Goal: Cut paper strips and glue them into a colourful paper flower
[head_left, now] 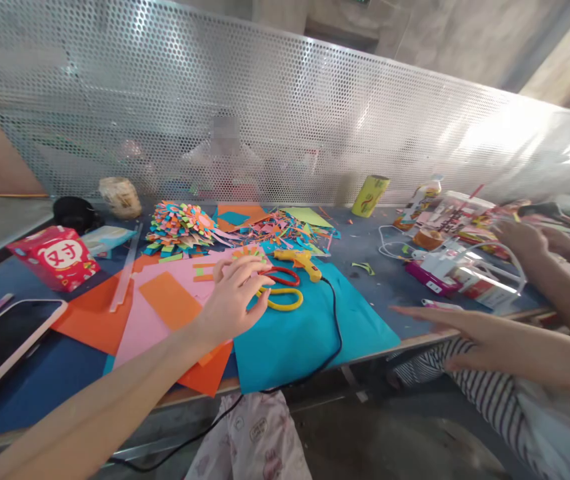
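Observation:
My left hand (237, 297) reaches over the pink paper (135, 327), its fingers loosely spread and slightly bent. Just past its fingertips lies a small fringed paper piece (249, 252). Beside the thumb are scissors with one red and one yellow handle (287, 300); their blades are hidden by the hand. A yellow glue gun (301, 261) with a black cord rests on the blue paper (309, 340). On the right, my right hand (439, 327) hangs stretched out over the table's front edge, somewhat blurred, thumb apart and nothing visible in it.
Behind the papers sit a pile of fringed paper flowers (179, 230) and paper scraps (285, 230). At left are a red box (59, 257), a phone (7, 347) and a jar (121, 198). A yellow can (371, 196) stands by the perforated metal screen (265, 87). Another person's hands (522, 243) work at right.

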### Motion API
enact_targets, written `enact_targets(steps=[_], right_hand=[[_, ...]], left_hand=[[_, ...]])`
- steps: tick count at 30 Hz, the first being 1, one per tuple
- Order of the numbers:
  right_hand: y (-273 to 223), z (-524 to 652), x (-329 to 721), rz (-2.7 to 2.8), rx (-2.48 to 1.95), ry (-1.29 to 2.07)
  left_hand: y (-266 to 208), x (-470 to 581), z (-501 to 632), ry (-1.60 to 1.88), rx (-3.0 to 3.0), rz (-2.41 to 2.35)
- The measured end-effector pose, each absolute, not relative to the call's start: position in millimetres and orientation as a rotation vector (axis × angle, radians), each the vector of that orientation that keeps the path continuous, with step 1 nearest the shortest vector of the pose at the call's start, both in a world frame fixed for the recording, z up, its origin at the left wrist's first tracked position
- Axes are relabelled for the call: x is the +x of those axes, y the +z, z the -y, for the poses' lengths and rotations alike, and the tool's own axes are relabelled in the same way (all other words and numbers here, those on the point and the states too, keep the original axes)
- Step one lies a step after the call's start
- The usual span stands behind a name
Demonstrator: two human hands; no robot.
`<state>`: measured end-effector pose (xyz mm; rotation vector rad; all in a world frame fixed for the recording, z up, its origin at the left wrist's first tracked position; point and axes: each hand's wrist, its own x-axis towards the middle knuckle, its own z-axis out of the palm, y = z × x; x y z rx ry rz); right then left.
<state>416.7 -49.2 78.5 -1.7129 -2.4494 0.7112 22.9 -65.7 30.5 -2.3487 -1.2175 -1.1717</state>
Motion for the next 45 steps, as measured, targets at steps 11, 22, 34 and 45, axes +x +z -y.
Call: enact_targets(steps=[11,22,34,45], right_hand=[[78.7,37.3,370.9,2.465,-1.197,0.230],[52.0,10.4,219.5,2.671,-1.083,0.278],[35.7,-7.6,131.8,2.811,-1.170,-0.168],[45.9,-42.9,153.4,1.825,-0.881,1.020]], left_hand=[[38.3,15.5,60.1,-1.331,-2.229,1.455],[39.1,-35.5,21.0,-1.141,-2.103,2.153],[44.7,-46.1,22.9,-1.030,-2.030,2.103],[53.7,-51.4,16.1,-1.777,-2.172,2.103]])
